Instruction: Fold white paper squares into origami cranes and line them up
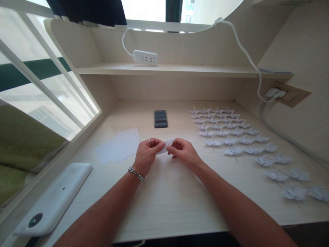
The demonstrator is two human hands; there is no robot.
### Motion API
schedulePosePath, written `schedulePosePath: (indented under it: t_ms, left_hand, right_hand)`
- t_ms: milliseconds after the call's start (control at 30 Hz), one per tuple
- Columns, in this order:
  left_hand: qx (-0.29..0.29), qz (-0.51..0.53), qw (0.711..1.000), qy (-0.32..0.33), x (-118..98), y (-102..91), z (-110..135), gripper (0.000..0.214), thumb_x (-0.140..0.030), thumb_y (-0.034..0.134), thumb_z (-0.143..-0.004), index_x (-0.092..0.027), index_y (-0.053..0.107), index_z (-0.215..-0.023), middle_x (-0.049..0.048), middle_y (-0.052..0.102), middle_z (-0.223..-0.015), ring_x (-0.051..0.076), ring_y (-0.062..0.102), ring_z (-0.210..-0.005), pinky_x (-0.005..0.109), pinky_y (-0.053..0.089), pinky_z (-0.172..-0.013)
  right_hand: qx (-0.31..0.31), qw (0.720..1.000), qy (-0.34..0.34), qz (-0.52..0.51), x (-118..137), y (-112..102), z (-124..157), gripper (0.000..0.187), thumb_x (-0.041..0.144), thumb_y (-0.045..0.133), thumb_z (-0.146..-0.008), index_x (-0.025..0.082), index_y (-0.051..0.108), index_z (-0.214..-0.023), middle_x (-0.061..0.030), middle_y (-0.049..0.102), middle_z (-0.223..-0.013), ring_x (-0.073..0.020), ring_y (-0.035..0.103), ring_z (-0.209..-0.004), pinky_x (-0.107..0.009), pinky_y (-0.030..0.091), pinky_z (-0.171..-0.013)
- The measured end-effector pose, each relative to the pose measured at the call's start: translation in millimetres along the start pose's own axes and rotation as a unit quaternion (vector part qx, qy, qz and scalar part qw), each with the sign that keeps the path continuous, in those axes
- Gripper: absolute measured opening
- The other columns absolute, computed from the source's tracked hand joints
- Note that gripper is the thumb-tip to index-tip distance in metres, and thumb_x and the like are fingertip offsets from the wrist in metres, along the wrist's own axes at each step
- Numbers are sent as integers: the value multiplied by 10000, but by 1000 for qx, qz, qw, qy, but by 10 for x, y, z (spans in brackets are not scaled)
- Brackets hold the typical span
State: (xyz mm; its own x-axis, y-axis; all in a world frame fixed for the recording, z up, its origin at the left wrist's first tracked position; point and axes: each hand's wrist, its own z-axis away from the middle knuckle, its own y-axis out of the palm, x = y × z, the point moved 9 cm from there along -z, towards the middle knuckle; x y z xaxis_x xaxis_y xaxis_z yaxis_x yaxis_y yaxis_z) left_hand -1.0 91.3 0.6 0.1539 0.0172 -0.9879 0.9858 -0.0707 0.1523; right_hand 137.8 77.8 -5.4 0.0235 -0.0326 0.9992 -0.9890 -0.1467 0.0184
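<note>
Between my two hands, just above the desk, is a small folded piece of white paper (165,146). My left hand (147,154) pinches its left end between thumb and fingers; a ring and a chain bracelet show on this side. At the paper's right end, my right hand (185,152) grips it with thumb and fingertips. Left of my hands lie several flat white paper sheets (119,145), overlapping. Rows of folded white paper cranes (222,125) stand on the desk to the right. The exact folds of the held paper are partly hidden by my fingers.
A dark phone-like object (160,119), its surface pixelated, lies beyond my hands. A long white device (55,199) rests at the desk's left edge. On the shelf (180,69) sits a white power strip (145,58). A white cable (244,48) runs to the wall socket (290,94).
</note>
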Motion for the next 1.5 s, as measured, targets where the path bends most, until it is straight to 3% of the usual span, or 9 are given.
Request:
schedulePosePath:
  t_ms: [133,333,600,767,933,1167,1500]
  left_hand:
    - [19,-46,999,-3,2,36,16,236,-315,785,-660,-116,659,-654,9,635,-626,96,538,-594,224,427,-590]
    - [49,-14,998,-47,73,132,45,298,-331,806,-641,-123,627,-757,19,673,-698,144,643,-680,296,526,-697]
    - [55,-101,993,-26,-6,123,41,266,-294,793,-645,-109,646,-767,48,695,-669,141,636,-621,257,506,-604]
    - [8,-127,992,10,-96,34,29,260,-328,763,-677,-112,680,-796,52,702,-696,154,642,-631,264,509,-605]
    - [31,-194,979,51,-133,39,23,258,-359,734,-711,-120,702,-803,59,707,-710,156,631,-617,250,483,-567]
    - [63,-133,987,64,-122,76,30,269,-310,747,-712,-127,695,-902,77,724,-791,171,665,-678,275,527,-636]
    - [39,-134,987,78,-165,62,34,263,-289,758,-705,-129,675,-896,53,715,-748,152,659,-643,263,524,-615]
  right_hand:
    - [-45,999,-16,-22,20,-114,-20,287,436,706,-728,160,624,-725,-11,637,-652,-134,597,-638,-255,498,-589]
    - [-84,995,-29,-32,36,-194,-9,253,397,717,-725,163,626,-696,-13,641,-641,-139,601,-637,-253,498,-575]
    - [-59,998,-26,-10,10,-153,-21,240,353,747,-696,152,663,-797,-4,636,-623,-133,596,-586,-268,493,-571]
    - [-51,998,-20,-26,1,-145,-28,241,363,744,-700,152,637,-742,-6,636,-605,-132,594,-573,-273,491,-578]
    - [-18,999,-47,3,74,-95,-7,227,350,727,-723,161,670,-834,-18,667,-705,-139,605,-622,-271,488,-583]
    - [-41,996,-75,25,111,-135,3,175,299,702,-741,179,711,-867,0,651,-649,-139,588,-594,-276,477,-581]
    - [-92,985,-126,75,221,-175,62,174,298,721,-745,214,765,-891,-57,747,-889,-205,674,-815,-319,525,-737]
